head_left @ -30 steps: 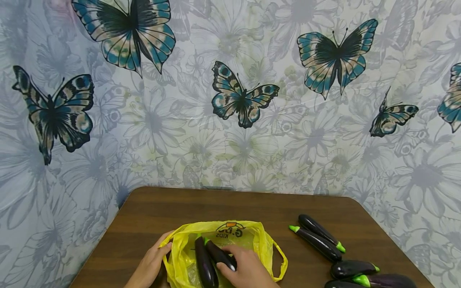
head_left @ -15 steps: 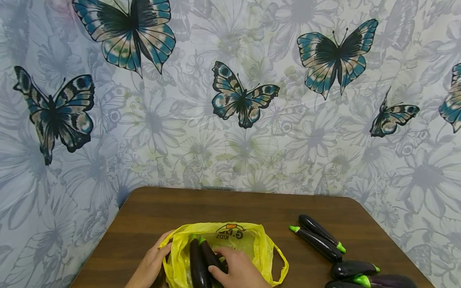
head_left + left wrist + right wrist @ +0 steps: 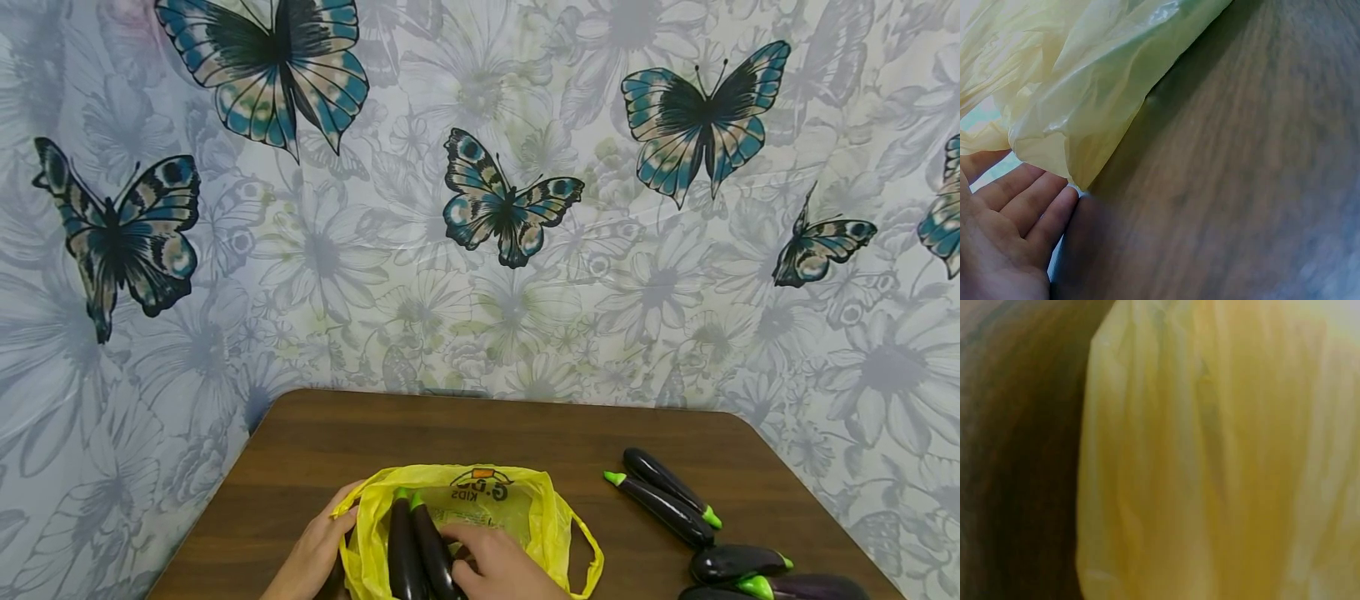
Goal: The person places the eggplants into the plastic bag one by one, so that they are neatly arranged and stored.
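A yellow plastic bag [image 3: 547, 533] stands with its mouth open on the brown table. Inside it, two dark eggplants with green tips lean side by side, the left eggplant [image 3: 405, 546] and the right eggplant [image 3: 429, 542]. My left hand [image 3: 318, 542] holds the bag's left rim, thumb over the edge and the other fingers along the outside. In the left wrist view those fingers [image 3: 1041, 212] extend beneath the yellow plastic. My right hand [image 3: 498, 562] is inside the bag, its loosely bent fingers beside the right eggplant. Yellow plastic fills most of the right wrist view and hides that hand.
On the right of the wooden table [image 3: 337, 433] lie several more eggplants, among them a far pair with a front eggplant [image 3: 667, 508] and a nearer eggplant [image 3: 738, 562]. A bag handle [image 3: 592, 550] loops out to the right. Butterfly-patterned wall covering [image 3: 420, 333] rises behind the table.
My right hand has moved slightly left and down in the bag, shifting both eggplants left and more upright. Its thumb has drawn back from the right eggplant. The left hand stays in place.
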A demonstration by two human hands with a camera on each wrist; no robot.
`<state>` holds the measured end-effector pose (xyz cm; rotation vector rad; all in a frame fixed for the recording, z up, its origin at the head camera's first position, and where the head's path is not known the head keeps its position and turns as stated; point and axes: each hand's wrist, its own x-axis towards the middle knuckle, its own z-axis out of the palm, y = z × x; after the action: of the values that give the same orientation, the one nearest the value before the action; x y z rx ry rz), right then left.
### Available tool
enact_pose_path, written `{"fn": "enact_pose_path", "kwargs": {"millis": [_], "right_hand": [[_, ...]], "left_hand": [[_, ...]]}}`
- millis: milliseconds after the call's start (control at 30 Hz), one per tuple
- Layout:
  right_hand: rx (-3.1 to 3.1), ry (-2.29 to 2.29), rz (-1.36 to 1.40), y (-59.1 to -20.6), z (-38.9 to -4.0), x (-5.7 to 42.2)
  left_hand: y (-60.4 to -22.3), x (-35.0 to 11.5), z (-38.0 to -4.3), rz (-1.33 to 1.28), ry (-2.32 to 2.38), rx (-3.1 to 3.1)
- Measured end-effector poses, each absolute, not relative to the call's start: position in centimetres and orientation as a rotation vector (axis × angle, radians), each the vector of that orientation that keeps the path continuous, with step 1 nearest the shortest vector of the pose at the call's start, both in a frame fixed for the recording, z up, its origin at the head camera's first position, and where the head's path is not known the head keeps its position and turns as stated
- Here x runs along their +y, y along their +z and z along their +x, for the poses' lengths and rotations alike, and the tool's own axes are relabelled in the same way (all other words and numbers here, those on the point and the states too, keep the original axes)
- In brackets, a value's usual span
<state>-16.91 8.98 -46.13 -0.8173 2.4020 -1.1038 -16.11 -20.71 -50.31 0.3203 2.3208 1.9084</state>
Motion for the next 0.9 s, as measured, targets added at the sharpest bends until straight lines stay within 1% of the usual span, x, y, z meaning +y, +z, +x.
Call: {"fn": "enact_pose_path", "kwargs": {"millis": [133, 300, 900], "right_hand": [[2.314, -1.116, -0.854, -46.04, -16.97, 9.29], [2.236, -1.15, -0.827, -46.04, -17.0, 9.33], [2.367, -0.999, -0.82, -45.86, -17.17, 9.56]], "left_hand": [[-50.3, -20.53, -16.17, 0.27, 1.895, 2.369], [-50.25, -20.49, -16.31, 0.235, 1.872, 2.399], [-50.19, -20.53, -16.48, 0.204, 1.902, 2.376]]}}
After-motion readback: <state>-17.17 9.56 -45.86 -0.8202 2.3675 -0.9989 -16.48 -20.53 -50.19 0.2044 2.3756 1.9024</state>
